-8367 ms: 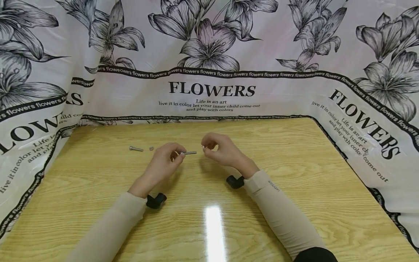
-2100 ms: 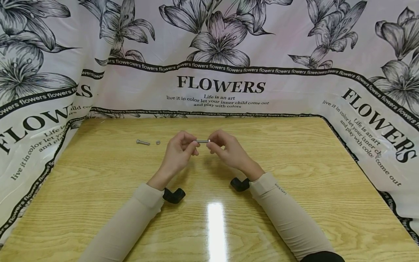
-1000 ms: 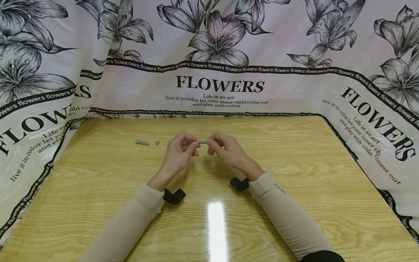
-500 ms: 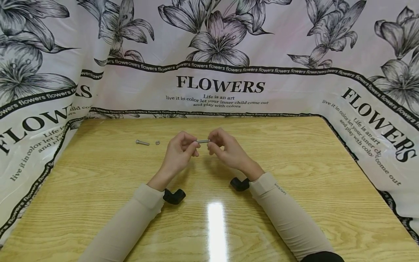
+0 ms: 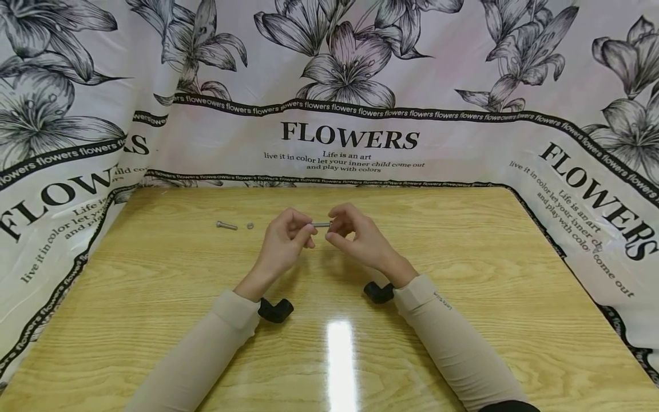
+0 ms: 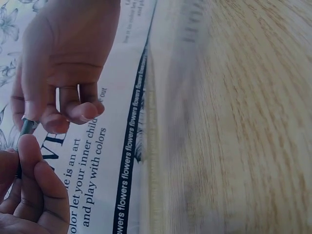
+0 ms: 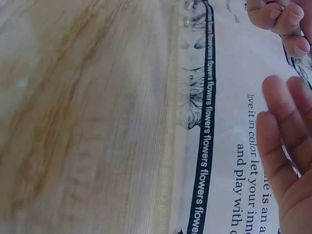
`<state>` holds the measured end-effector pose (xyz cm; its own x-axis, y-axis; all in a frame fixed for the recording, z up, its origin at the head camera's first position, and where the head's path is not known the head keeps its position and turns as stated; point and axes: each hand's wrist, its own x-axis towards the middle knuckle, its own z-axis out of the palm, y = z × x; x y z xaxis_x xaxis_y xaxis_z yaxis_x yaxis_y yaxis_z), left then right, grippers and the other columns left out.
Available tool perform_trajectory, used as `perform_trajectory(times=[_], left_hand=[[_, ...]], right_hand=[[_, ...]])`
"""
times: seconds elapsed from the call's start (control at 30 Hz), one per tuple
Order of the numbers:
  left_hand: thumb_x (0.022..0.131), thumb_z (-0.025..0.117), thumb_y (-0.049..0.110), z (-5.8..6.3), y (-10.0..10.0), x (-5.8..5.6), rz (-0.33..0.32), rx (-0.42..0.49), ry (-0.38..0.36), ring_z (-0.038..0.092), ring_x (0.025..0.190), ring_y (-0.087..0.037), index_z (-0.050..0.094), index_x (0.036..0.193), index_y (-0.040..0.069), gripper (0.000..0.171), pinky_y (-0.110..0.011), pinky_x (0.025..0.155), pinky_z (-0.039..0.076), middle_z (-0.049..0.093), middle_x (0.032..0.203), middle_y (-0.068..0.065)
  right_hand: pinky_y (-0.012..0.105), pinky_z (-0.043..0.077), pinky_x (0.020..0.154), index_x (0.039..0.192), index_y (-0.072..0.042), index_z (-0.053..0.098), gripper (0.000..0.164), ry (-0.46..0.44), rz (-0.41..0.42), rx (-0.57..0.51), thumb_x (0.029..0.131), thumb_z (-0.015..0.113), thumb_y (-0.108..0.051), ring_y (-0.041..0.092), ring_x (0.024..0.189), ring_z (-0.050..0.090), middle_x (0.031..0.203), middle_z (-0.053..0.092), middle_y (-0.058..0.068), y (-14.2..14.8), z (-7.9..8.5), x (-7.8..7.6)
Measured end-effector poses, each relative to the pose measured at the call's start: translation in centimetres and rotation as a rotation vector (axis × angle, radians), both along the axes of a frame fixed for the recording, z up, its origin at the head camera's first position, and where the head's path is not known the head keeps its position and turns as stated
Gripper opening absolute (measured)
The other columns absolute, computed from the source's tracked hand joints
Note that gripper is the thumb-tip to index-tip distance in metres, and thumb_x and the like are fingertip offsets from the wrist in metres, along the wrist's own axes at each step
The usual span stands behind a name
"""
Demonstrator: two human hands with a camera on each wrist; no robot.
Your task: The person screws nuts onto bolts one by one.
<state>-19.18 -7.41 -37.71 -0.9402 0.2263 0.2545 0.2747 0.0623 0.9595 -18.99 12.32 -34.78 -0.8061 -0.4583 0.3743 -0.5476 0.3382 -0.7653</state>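
My worry is what looks like a nut at the bolt's tip: if its thread hasn't caught, it could drop, since my right grip stands parted around it. The left grip pinches the bolt above the surface, toward its far edge; too slack, and the shank might spin (spare bolt and spare nut lie toward the far left corner). A second ago the right grip covered that tip; now it shows.
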Motion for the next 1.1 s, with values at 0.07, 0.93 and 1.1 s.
perform_trajectory(times=[0.07,0.93,1.1], left_hand=[[0.096,0.057,0.006,-0.1,0.1,0.0,0.001,0.0,-0.004,0.064,0.07,-0.028,0.054,0.109,-0.007,0.018,-0.047,0.069,0.054,0.065,0.096,-0.023],[0.096,0.055,0.002,0.1,0.1,0.0,0.001,0.001,0.004,0.064,0.068,-0.023,0.053,0.11,-0.007,0.017,-0.054,0.067,0.051,0.062,0.098,-0.029],[0.096,0.055,0.004,0.1,0.0,0.1,-0.001,-0.005,-0.002,0.063,0.069,-0.027,0.054,0.109,-0.005,0.016,-0.05,0.067,0.053,0.064,0.097,-0.026]], right_hand=[[0.04,0.051,0.069,0.114,0.002,0.05,0.027,0.024,0.023,-0.022,0.09,0.061,0.003,0.029,0.075,0.062,0.09,0.062,0.017,0.1,-0.3,-0.1],[0.036,0.051,0.067,0.122,-0.003,0.048,0.034,-0.016,0.008,0.013,0.091,0.063,-0.002,0.027,0.077,0.064,0.098,0.064,0.015,0.4,-3.0,-2.1],[0.036,0.051,0.066,0.11,0.003,0.053,0.015,0.014,0.026,0.03,0.096,0.054,-0.002,0.031,0.075,0.065,0.092,0.064,0.018,0.4,-2.9,-2.0]])
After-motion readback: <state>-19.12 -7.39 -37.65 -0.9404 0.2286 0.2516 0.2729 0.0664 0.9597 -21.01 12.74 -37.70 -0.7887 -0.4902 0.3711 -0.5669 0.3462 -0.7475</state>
